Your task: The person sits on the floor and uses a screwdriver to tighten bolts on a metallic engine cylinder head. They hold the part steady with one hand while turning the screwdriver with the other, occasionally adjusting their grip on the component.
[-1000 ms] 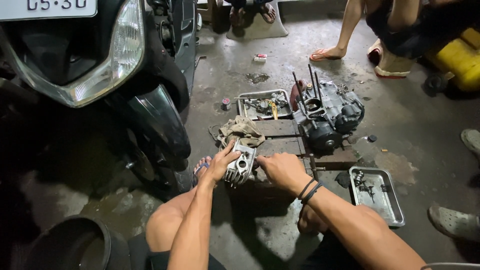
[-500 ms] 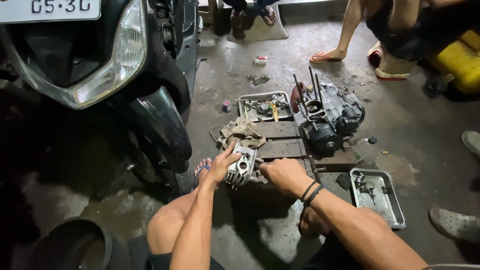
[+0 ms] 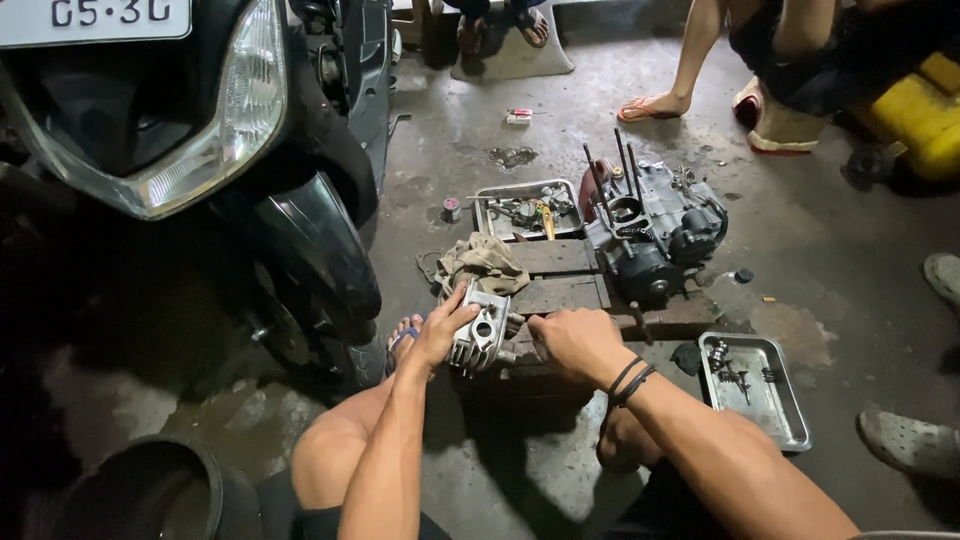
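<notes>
A: Two hands work one part. Where?
B: The left hand grips the finned cylinder head, steadying it on the wooden pallet; the right hand, clenched, sits just beside it.

Matt finned metal cylinder

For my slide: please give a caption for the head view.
Left hand steadies a finned metal cylinder; right hand beside it.

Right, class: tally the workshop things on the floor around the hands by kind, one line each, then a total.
Metal trays: 2
Engine blocks: 1
Finned cylinders, held by left hand: 1
Rags: 1
Wooden planks: 2
Total: 7
</notes>
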